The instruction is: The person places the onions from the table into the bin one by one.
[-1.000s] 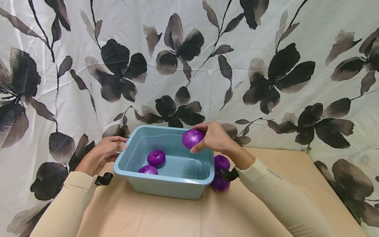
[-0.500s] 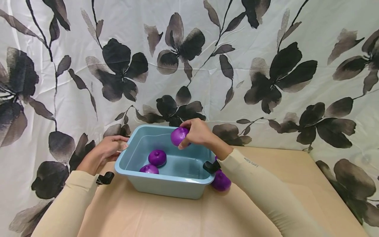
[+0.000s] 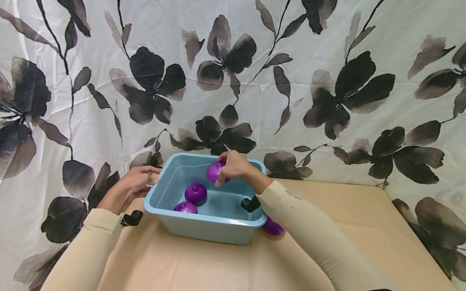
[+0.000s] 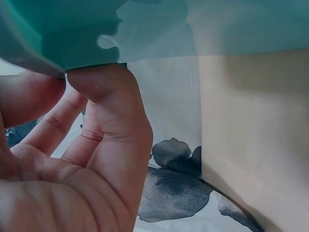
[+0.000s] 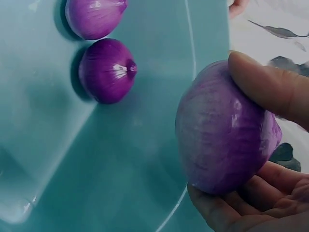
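tan table (image 3: 364,226) | floral curtain (image 3: 327,81) behind | black wrist straps (image 3: 132,218)

Purple onion (image 3: 274,227) on the table, mostly hidden behind the right sleeve (image 3: 309,230).

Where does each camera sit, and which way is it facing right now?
Head: forward and down at the blue tub; both hands, sleeves show.
Left wrist: under the tub rim; left hand grips it.
Right wrist: down into the tub; right hand holds a purple onion.
Shared: head and right wrist show that onion.
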